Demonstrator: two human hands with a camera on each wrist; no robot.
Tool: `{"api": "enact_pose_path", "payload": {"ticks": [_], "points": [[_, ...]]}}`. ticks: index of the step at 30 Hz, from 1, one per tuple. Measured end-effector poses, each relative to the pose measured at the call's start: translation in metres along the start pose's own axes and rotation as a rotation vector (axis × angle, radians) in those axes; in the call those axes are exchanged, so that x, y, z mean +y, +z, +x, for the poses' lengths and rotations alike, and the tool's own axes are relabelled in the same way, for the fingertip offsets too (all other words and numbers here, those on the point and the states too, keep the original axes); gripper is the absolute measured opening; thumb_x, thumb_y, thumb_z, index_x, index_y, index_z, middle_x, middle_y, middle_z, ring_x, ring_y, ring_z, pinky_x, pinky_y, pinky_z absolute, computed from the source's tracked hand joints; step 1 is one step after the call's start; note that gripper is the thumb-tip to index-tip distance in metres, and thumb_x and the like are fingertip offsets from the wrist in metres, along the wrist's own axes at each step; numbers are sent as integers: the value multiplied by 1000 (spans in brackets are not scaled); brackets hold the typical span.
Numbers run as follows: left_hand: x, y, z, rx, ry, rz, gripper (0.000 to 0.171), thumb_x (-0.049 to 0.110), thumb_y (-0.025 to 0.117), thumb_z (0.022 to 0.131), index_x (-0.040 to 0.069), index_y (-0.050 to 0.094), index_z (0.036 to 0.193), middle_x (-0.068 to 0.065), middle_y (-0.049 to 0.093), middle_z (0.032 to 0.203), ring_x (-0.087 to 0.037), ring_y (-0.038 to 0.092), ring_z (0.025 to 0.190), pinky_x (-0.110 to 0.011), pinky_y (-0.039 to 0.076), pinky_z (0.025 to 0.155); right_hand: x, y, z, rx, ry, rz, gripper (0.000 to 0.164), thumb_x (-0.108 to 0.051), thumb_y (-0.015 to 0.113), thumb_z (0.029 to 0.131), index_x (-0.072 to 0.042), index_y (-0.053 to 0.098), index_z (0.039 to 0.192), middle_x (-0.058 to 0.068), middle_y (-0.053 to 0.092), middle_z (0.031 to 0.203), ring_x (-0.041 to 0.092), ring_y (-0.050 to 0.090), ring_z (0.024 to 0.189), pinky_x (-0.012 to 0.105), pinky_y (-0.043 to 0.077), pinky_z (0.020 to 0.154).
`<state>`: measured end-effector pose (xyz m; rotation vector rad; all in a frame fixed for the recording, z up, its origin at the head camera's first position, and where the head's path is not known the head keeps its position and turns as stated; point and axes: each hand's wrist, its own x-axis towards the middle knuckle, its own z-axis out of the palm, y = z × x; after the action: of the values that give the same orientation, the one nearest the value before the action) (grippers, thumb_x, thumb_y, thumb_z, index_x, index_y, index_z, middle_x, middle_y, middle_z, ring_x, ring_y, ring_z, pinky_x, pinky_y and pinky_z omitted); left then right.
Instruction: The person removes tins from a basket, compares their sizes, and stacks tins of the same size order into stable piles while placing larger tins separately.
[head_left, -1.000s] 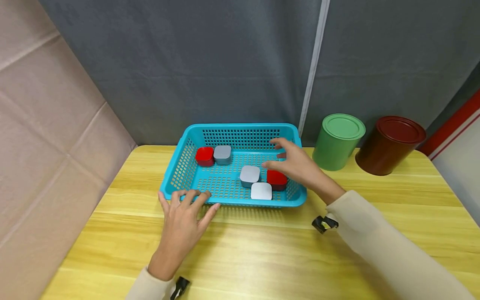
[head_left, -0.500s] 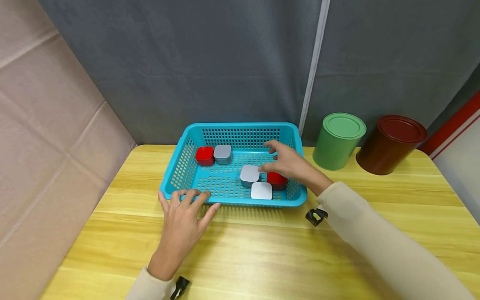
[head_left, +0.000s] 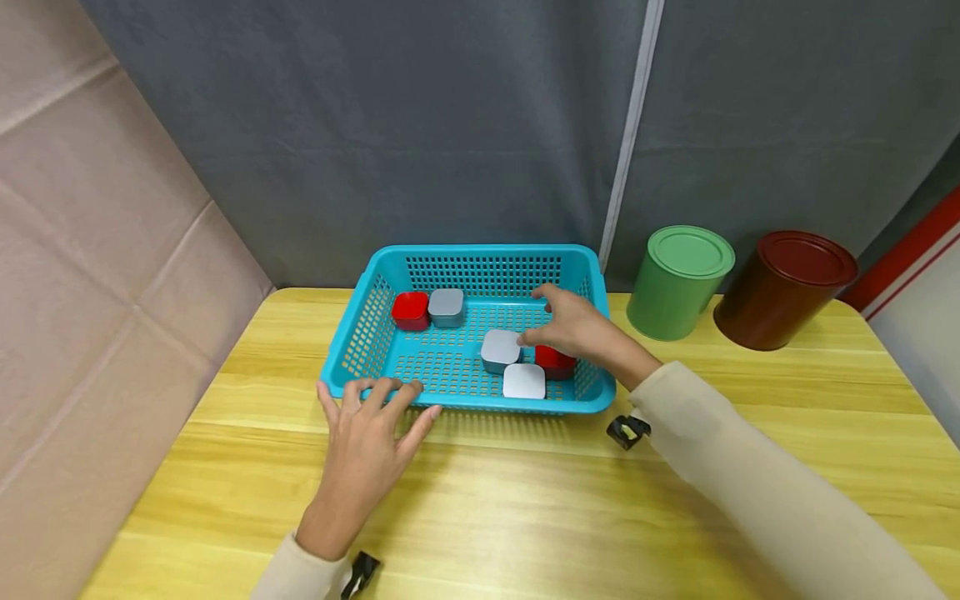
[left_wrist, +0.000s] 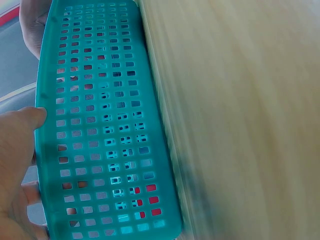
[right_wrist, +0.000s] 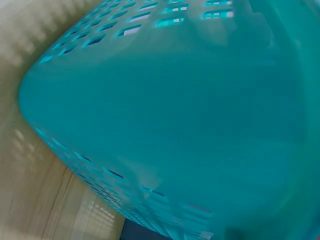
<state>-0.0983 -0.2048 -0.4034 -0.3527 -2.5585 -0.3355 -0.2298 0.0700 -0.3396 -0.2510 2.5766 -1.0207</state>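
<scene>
A turquoise mesh basket [head_left: 480, 402] stands on the table, its perforated side wall [left_wrist: 155, 175] filling much of the left wrist view. My left hand [head_left: 363, 454] grips its near-left rim, fingers bent over the edge and thumb along the outside. Inside, a red square box [head_left: 411, 311] and a grey one [head_left: 446, 307] sit side by side at the left. Toward the right lie two grey boxes [head_left: 501, 350] [head_left: 524, 381] and a red one [head_left: 555, 362]. My right hand [head_left: 581, 329] hovers over these with loosely bent fingers, its thumb tip overlapping a grey box's corner.
A green can [head_left: 678, 283] and a dark red can [head_left: 783, 290], both lidded, stand right of the basket. A grey curtain [head_left: 450, 125] hangs behind the wooden table [head_left: 495, 508], and a beige cloth wall [head_left: 112, 275] rises at the left.
My right hand has shifted left and slightly toward me, bringing its thumb to the grey box's corner. My left hand stays at the rim; the boxes have not moved.
</scene>
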Motion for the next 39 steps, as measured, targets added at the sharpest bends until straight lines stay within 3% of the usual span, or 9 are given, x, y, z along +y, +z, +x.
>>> {"api": "enact_pose_path", "payload": {"ticks": [6,12,17,22,30,39], "points": [[-1,0,0,1,2,2,35,44,79,90,16,79,111,-7,74,107,-40,59,110,-93,12,106,0,1,2,-6,4,3,79,-24,75,93,-5,36,159,26,45,157,42,51,137,57,49,110],[-2,1,0,7,5,2,36,44,80,89,16,79,110,-7,74,106,-40,59,110,-93,12,106,-2,0,5,-35,12,-74,74,-14,76,93,-4,40,157,25,49,155,42,53,135,53,54,105],[-1,2,1,12,15,6,36,45,80,89,16,78,110,-6,74,105,-42,59,110,-93,12,106,-2,-1,8,-73,11,-157,72,-8,74,90,-4,43,156,24,52,152,39,56,125,42,60,87],[0,3,1,9,13,3,36,46,80,89,16,78,110,-6,74,105,-42,59,110,-93,12,106,0,0,9,-105,-20,-245,73,-3,73,89,-4,43,156,23,52,153,34,56,116,30,56,72],[0,2,1,12,13,3,36,46,79,89,16,78,110,-6,74,105,-41,59,111,-93,12,107,7,11,4,-109,-193,-478,72,1,72,92,-5,43,158,23,47,157,37,54,126,46,60,96],[-2,2,0,5,7,7,35,47,77,91,18,78,110,-6,75,106,-41,59,111,-93,11,107,12,16,-5,-60,-294,-680,66,1,71,94,-8,47,155,20,49,156,42,50,140,56,57,102]]}}
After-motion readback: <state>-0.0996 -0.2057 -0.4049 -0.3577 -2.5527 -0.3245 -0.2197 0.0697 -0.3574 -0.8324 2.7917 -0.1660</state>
